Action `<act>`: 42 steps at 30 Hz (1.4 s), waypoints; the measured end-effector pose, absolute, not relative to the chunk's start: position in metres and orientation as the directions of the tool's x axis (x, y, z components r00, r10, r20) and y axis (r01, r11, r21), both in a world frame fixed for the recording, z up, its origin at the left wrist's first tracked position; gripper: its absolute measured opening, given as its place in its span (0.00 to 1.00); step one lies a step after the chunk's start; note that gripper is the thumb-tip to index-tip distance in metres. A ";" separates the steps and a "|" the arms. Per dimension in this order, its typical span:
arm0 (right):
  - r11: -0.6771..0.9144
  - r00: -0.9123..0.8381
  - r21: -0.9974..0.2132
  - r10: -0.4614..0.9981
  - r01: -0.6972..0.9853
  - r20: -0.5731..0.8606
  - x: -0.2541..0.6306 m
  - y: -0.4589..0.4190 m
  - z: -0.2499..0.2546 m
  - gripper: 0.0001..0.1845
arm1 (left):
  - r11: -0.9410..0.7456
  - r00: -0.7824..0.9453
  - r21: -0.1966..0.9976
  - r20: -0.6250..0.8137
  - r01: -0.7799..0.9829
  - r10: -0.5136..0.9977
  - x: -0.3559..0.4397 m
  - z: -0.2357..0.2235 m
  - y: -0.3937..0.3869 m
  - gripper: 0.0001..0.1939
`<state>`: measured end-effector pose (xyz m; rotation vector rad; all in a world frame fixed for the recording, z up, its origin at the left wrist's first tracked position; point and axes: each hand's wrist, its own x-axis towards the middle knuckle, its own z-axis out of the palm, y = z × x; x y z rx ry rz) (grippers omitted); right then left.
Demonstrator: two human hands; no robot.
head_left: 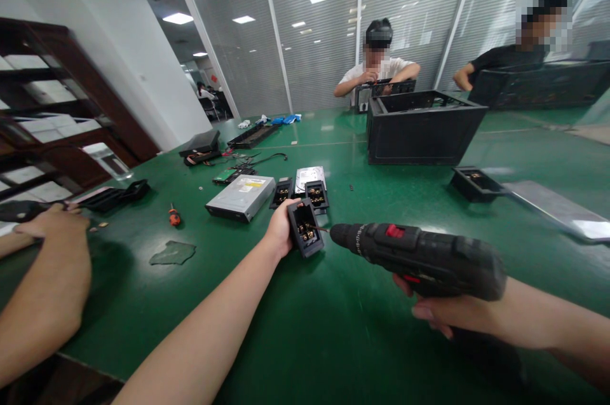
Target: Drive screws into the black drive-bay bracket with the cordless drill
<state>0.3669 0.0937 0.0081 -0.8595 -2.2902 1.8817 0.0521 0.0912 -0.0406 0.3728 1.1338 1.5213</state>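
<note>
My left hand (280, 232) is closed around a small black rectangular box (311, 248), tilted so its hollow side faces right and up. Brass-coloured metal parts show inside it. In my right hand (450, 315) is a black cordless drill (429, 259) with red accents, gripped by its handle. The drill's thin bit points left and reaches the opening of the box; whether its tip touches a screw cannot be made out. Just behind the held box lie similar black boxes (316, 194) and a silver hard drive (311, 175).
An optical drive (242, 199), an orange screwdriver (174, 215) and a dark flat scrap (172, 253) lie to the left. A co-worker's arms (52, 265) reach in there. A large black case (424, 135), another black box (476, 184) and two people are beyond.
</note>
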 end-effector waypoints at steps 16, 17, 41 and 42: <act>0.119 -0.837 -0.908 0.451 0.402 -0.311 0.363 0.091 0.016 0.11 | 0.005 -0.427 0.810 -0.315 -0.586 0.848 0.060 -0.043 0.093 0.11; 0.115 -0.838 -0.911 0.449 0.397 -0.308 0.364 0.090 0.015 0.11 | -0.009 -0.442 0.812 -0.308 -0.583 0.842 0.060 -0.043 0.093 0.11; 0.122 -0.835 -0.907 0.456 0.402 -0.309 0.368 0.095 0.006 0.15 | 0.076 -0.362 0.802 -0.349 -0.593 0.864 0.055 -0.038 0.090 0.09; 0.120 -0.830 -0.904 0.459 0.411 -0.316 0.369 0.095 0.005 0.16 | 0.077 -0.354 0.800 -0.347 -0.595 0.869 0.054 -0.038 0.090 0.09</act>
